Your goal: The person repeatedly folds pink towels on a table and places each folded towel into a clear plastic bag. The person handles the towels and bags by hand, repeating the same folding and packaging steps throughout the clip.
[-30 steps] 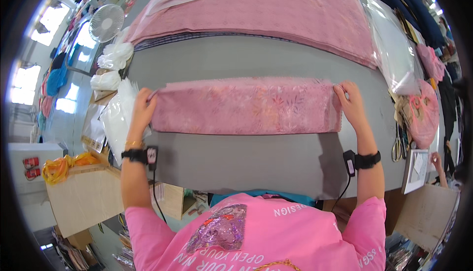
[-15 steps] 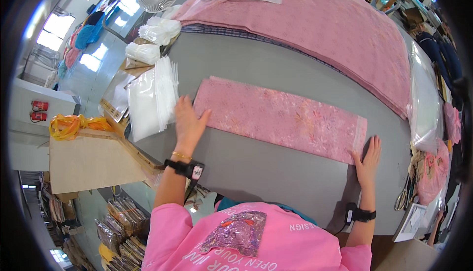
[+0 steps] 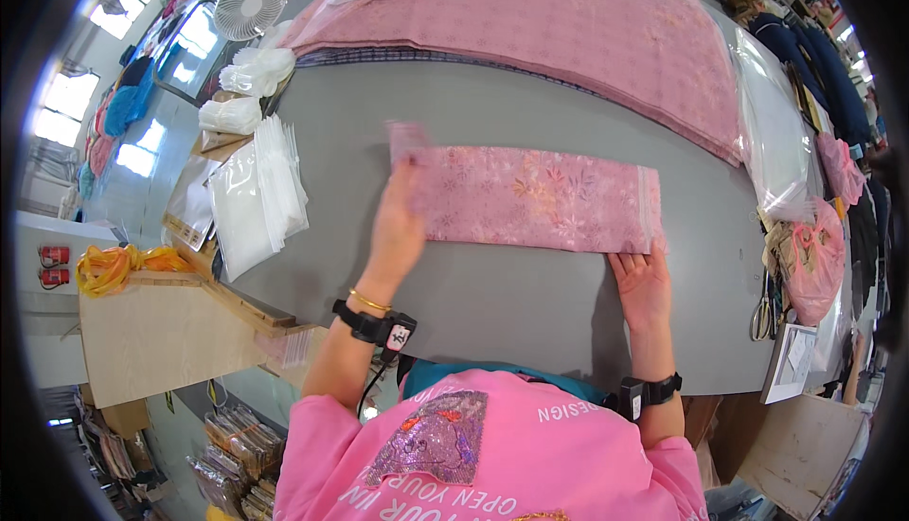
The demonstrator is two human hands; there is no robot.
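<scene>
A folded pink floral cloth [image 3: 544, 199] lies as a long strip on the grey table [image 3: 502, 308]. At its left end my left hand [image 3: 402, 213] is closed on the cloth and bends that end upward; the fingers and raised end are smeared by motion. My right hand [image 3: 644, 289] is palm up at the near right corner, its fingertips tucked under the edge and hidden, holding the corner near a paler end band.
A large stack of pink cloth [image 3: 568, 48] covers the table's far side. Clear plastic bags [image 3: 256, 194] lie at the left, and more clear plastic [image 3: 772, 133] at the right. Scissors [image 3: 761, 317] are by the right edge. A white fan [image 3: 250, 5] stands far left.
My left hand has gone from lying open beside the cloth to grasping and lifting its left end. My right hand has turned palm up, fingers under the near right corner. The view has shifted.
</scene>
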